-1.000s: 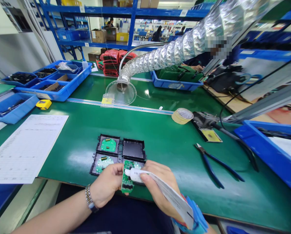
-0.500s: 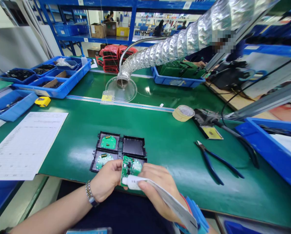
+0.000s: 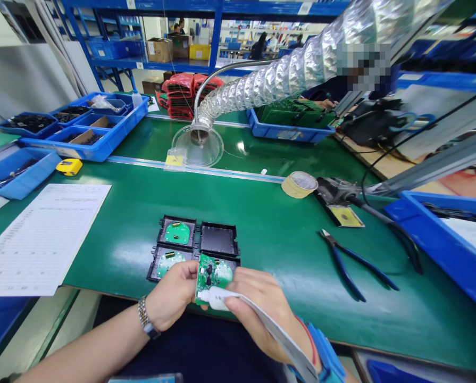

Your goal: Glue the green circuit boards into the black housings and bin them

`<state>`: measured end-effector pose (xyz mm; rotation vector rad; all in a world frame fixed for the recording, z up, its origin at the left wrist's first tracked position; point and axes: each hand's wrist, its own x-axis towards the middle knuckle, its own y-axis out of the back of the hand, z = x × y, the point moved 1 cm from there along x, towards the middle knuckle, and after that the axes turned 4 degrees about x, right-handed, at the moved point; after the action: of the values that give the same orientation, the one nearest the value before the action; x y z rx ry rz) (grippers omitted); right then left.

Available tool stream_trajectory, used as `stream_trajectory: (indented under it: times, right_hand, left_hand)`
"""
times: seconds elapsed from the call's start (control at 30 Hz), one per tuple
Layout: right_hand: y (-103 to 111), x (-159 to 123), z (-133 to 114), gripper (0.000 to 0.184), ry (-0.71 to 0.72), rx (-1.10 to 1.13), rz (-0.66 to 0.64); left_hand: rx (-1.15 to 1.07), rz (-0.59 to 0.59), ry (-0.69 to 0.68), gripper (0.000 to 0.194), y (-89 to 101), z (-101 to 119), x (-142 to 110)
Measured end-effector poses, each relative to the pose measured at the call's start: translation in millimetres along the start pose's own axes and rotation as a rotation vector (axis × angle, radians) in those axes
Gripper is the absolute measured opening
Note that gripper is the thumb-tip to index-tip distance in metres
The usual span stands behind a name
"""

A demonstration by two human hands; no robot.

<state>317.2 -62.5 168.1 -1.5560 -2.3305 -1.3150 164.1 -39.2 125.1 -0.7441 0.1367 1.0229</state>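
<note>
Near the front edge of the green bench, my left hand (image 3: 173, 295) is closed on the edge of a green circuit board (image 3: 204, 276) carrying black and white parts. My right hand (image 3: 261, 308) grips a white squeeze tube (image 3: 218, 299), its flattened tail running back past the wrist. The tube's nozzle is at the board's lower part; whether it touches cannot be made out. Just beyond lie black plastic trays (image 3: 218, 239) joined in a grid. Round-edged green boards (image 3: 177, 232) sit in several of them; the far right tray is bare. My hands partly cover the near trays.
Diagonal cutters (image 3: 343, 263) and a tape roll (image 3: 299, 184) lie to the right. A fume hood (image 3: 200, 146) on a foil duct hangs at the back. Printed sheets (image 3: 42, 239), a yellow tape measure (image 3: 69, 167) and blue bins (image 3: 106, 146) are leftward. A co-worker's hand (image 3: 326, 104) shows behind.
Both hands, the board and the tube have shifted very slightly left. The nozzle stays by the lower part of the board, and both grips are unchanged.
</note>
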Motion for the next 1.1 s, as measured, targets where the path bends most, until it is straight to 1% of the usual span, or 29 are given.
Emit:
stream_trajectory:
  times: [0.17, 0.33, 0.7, 1.1]
  right_hand:
    - [2.5, -1.3, -0.5, 0.032, 0.012, -0.001, 0.000]
    - [2.7, -2.7, -0.6, 0.032, 0.030, 0.003, 0.027]
    - [3.0, -7.5, 2.5, 0.035, 0.010, -0.034, 0.007]
    - [6.0, -9.1, 1.1, 0.038, 0.011, -0.071, -0.007]
  left_hand:
    - [-0.015, -0.020, -0.013, 0.019, 1.1, 0.4, -1.3]
    - [-0.022, -0.031, -0.026, 0.019, 2.4, -0.5, -2.8]
    - [-0.032, -0.051, -0.070, 0.013, 3.4, 1.7, -3.3]
    - [-0.070, -0.007, -0.066, 0.017, 4.6, 5.0, -8.7]
